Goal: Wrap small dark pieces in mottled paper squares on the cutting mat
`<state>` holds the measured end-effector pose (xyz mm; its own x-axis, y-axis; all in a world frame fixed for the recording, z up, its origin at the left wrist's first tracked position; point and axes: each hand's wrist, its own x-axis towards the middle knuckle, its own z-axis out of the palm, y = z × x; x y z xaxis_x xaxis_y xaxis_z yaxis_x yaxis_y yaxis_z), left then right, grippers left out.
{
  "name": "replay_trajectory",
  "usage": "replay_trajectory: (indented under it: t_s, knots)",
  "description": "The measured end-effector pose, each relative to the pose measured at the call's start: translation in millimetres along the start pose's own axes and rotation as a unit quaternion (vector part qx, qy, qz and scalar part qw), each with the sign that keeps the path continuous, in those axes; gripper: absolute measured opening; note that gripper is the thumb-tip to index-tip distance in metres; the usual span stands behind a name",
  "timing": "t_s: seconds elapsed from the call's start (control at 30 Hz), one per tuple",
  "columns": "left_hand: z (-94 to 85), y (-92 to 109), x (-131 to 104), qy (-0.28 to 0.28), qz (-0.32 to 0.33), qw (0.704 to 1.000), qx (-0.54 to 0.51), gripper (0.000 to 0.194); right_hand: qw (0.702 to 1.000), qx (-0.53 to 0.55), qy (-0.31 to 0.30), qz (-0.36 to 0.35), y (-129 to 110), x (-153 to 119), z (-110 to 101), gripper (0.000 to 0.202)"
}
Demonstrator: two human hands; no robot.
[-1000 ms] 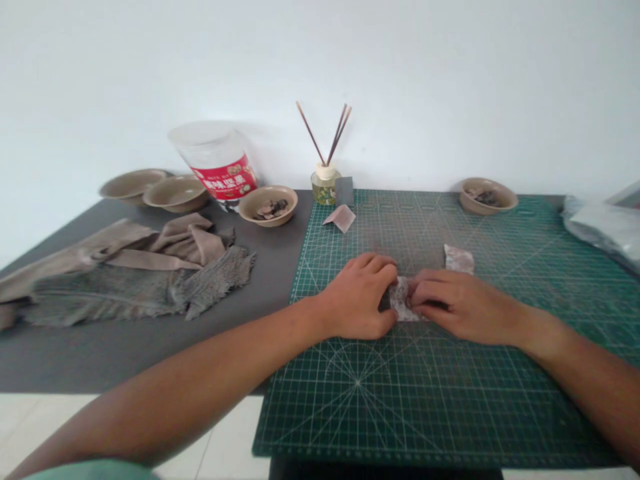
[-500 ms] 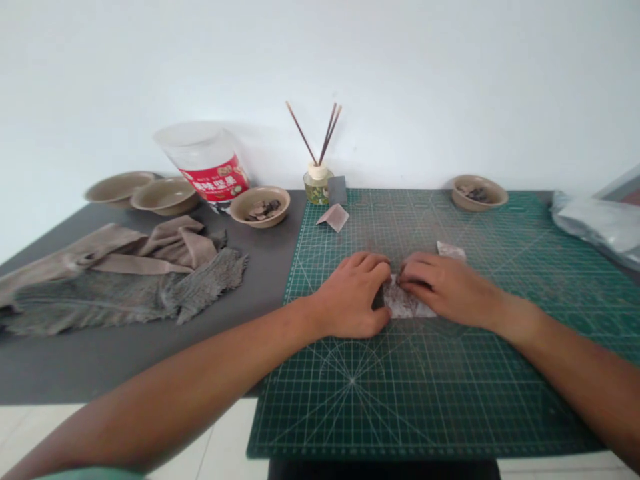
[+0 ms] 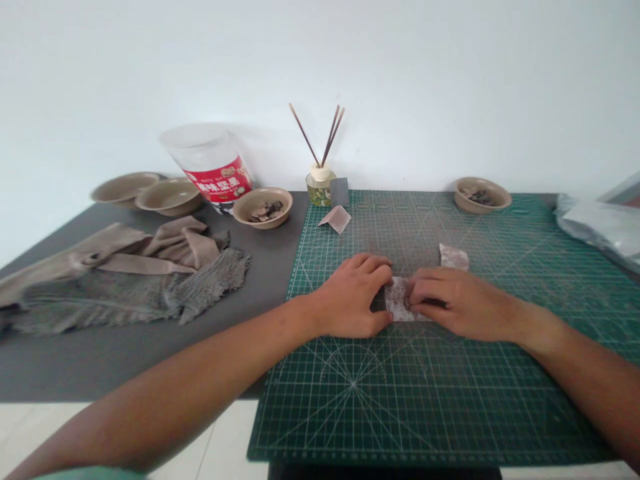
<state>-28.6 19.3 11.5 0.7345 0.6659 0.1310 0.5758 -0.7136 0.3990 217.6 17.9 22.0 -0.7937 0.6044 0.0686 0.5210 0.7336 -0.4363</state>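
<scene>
A pale, mottled grey piece (image 3: 399, 300) lies flat on the green cutting mat (image 3: 395, 413). My left hand (image 3: 356, 295) rests at its left edge, thumb and fingers spread apart, fingertips touching its corners. Over the right part of the piece is my right hand (image 3: 450, 301), fingers bent and pressed together; whatever is between the fingertips is too small to make out. A second mottled piece (image 3: 454, 257) lies just behind my right hand. Further back left on the mat stands a small folded pinkish piece (image 3: 337, 219).
Bowls with dark and brown bits stand at back centre-left (image 3: 263, 208) and back right (image 3: 482, 195). A reed diffuser (image 3: 320, 185), clear tub (image 3: 215, 167), two bowls, crumpled cloths (image 3: 130, 273) and plastic bag (image 3: 600, 223) are also there.
My right hand has slid a little to the right over the piece, uncovering more of its middle. My left hand stays at the left edge. The view has shifted slightly.
</scene>
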Motion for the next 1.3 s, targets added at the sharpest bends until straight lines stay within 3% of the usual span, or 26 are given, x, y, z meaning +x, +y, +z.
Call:
replay_trajectory:
  t_s: [0.2, 0.37, 0.5, 0.7, 0.87, 1.03, 1.2, 1.3]
  knots:
    - [-0.9, -1, -1, -0.007, -0.018, 1.0, 0.002, 0.049, 0.997, -0.051, 0.056, 0.023, -1, 4, 2, 0.014]
    - [-1.4, -1, -1, -0.013, -0.021, 1.0, 0.002, 0.051, 1.0, -0.024, 0.018, -0.008, -5, 4, 3, 0.015]
    - [-1.4, -1, -1, -0.016, -0.023, 1.0, 0.009, 0.051, 0.997, -0.056, 0.056, 0.025, -2, 5, 1, 0.013]
    - [-0.8, 0, -1, -0.009, -0.016, 1.0, 0.006, 0.05, 1.0, 0.004, -0.019, 0.004, -2, 4, -2, 0.013]
    - [-0.4, 1, -1, -0.009, -0.021, 1.0, 0.011, 0.049, 0.998, -0.043, 0.036, 0.037, 1, 7, -6, 0.013]
    - [0.6, 1, -1, -0.01, -0.018, 1.0, 0.014, 0.05, 0.999, 0.015, -0.051, 0.001, -1, 5, -8, 0.013]
    - [0.3, 1, -1, -0.008, -0.021, 1.0, 0.015, 0.05, 0.998, -0.038, 0.033, 0.024, -1, 9, -2, 0.015]
    - [-0.3, 1, -1, -0.006, -0.017, 1.0, 0.011, 0.05, 0.999, -0.023, -0.015, 0.016, 0, 8, -5, 0.014]
